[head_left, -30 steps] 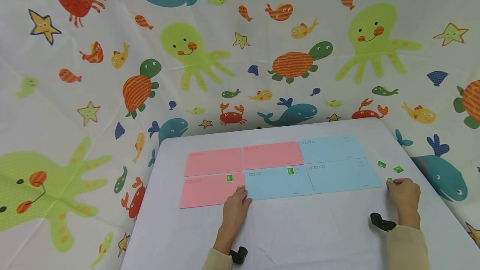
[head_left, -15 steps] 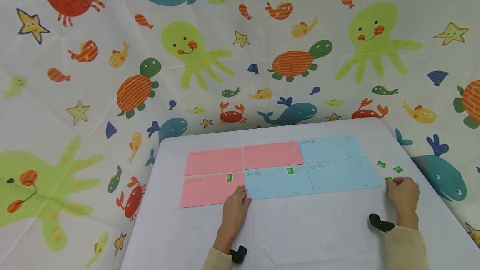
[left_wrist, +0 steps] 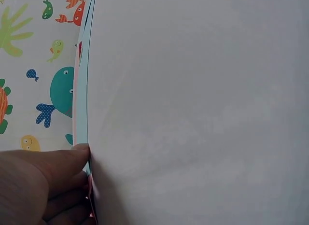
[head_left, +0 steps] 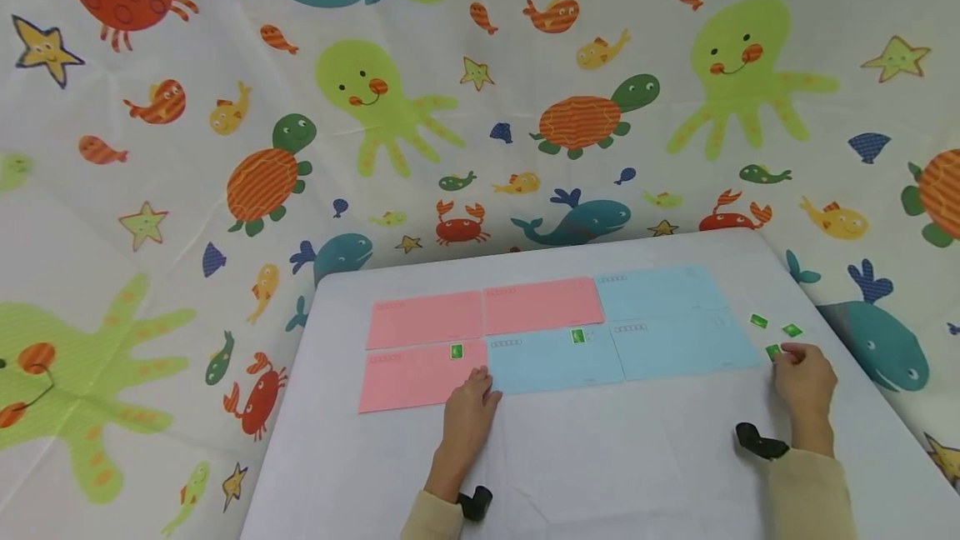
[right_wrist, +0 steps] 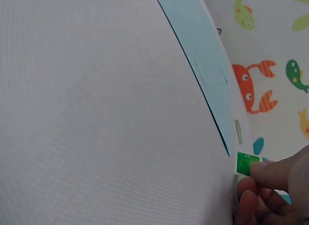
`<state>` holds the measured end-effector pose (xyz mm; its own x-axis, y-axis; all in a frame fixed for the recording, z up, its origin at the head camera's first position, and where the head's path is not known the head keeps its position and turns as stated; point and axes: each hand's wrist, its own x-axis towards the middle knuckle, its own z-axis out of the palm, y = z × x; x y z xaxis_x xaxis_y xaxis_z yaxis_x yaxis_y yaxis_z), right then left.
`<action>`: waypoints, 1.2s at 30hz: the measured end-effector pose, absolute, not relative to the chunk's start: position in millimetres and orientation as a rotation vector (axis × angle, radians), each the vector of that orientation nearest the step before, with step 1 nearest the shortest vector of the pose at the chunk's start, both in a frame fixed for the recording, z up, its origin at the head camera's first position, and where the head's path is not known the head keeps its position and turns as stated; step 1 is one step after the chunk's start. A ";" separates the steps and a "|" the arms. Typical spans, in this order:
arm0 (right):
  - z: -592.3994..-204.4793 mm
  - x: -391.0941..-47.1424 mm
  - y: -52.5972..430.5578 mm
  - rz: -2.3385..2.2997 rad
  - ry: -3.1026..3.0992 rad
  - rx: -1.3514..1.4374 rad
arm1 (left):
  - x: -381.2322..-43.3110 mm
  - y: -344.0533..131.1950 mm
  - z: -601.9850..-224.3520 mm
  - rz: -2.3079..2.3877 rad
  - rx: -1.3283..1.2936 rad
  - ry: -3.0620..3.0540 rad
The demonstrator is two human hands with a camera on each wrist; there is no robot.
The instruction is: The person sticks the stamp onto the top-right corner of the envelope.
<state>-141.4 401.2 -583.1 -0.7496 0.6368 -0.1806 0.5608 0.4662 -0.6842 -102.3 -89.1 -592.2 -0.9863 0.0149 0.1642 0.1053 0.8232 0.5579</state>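
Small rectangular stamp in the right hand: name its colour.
The stamp is green, edged white; best seen in the right wrist view.

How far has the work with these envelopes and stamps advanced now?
Already done, it seems: the front pink envelope and front middle blue envelope each bear a green stamp. In hand: the right hand pinches a third stamp. Remaining: two loose stamps on the table, and four envelopes showing no stamp.
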 end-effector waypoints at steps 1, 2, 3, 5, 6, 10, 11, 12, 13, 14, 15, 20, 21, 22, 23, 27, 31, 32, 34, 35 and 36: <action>-581.9 -142.1 401.6 1.173 -2.600 -1.075 | -102.9 -89.5 -591.4 -0.887 -0.093 -2.851; -580.5 -142.7 402.4 1.200 -2.599 -1.085 | -103.3 -89.9 -590.7 -0.882 -0.100 -2.846; -579.0 -143.2 403.3 1.226 -2.597 -1.097 | -103.9 -90.2 -589.8 -0.881 -0.100 -2.848; -575.8 -143.6 405.6 1.312 -2.581 -1.123 | -104.8 -90.9 -588.7 -0.874 -0.098 -2.854; -574.5 -143.7 406.9 1.363 -2.565 -1.136 | -105.2 -91.3 -588.2 -0.872 -0.097 -2.860; -570.1 -144.7 409.3 1.542 -2.481 -1.169 | -106.5 -92.4 -586.5 -0.877 -0.088 -2.870; -568.7 -145.1 409.4 1.567 -2.466 -1.165 | -106.8 -92.6 -585.8 -0.876 -0.088 -2.871; -567.2 -145.5 409.1 1.587 -2.459 -1.161 | -107.3 -92.8 -585.3 -0.873 -0.088 -2.869; -565.5 -145.7 408.6 1.601 -2.453 -1.153 | -107.5 -92.8 -584.5 -0.870 -0.087 -2.870; -563.9 -145.7 408.2 1.608 -2.454 -1.141 | -107.8 -92.8 -583.9 -0.868 -0.085 -2.871; -562.3 -145.4 407.6 1.612 -2.456 -1.128 | -108.1 -92.7 -583.2 -0.865 -0.084 -2.874; -558.8 -143.5 407.1 1.666 -2.460 -1.070 | -109.9 -91.4 -581.3 -0.833 -0.082 -2.883; -558.8 -143.1 407.1 1.677 -2.462 -1.066 | -110.3 -91.2 -580.8 -0.825 -0.086 -2.882; -558.9 -142.5 407.0 1.688 -2.464 -1.061 | -110.6 -91.0 -580.5 -0.819 -0.088 -2.882; -558.8 -141.8 406.7 1.689 -2.471 -1.056 | -110.8 -90.7 -580.4 -0.817 -0.089 -2.882; -559.0 -137.8 405.6 1.711 -2.453 -1.057 | -111.3 -88.9 -578.0 -0.802 -0.095 -2.895; -560.5 -133.9 405.2 1.812 -2.366 -1.062 | -111.6 -85.7 -575.8 -0.794 -0.102 -2.897; -561.0 -133.0 405.1 1.850 -2.332 -1.060 | -111.8 -84.6 -575.0 -0.794 -0.103 -2.896; -561.8 -131.5 405.3 1.917 -2.270 -1.054 | -112.2 -81.7 -573.6 -0.787 -0.109 -2.892; -562.1 -130.8 405.3 1.936 -2.249 -1.048 | -112.6 -79.9 -572.8 -0.781 -0.110 -2.896; -562.5 -130.1 405.3 1.941 -2.242 -1.035 | -112.9 -77.9 -571.9 -0.769 -0.117 -2.901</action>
<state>-130.1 405.3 -562.5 -0.7827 0.4710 -0.4067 0.4701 0.0193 -0.8824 -112.9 -77.9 -571.9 -0.9875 0.0396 0.1527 0.1100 0.8664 0.4871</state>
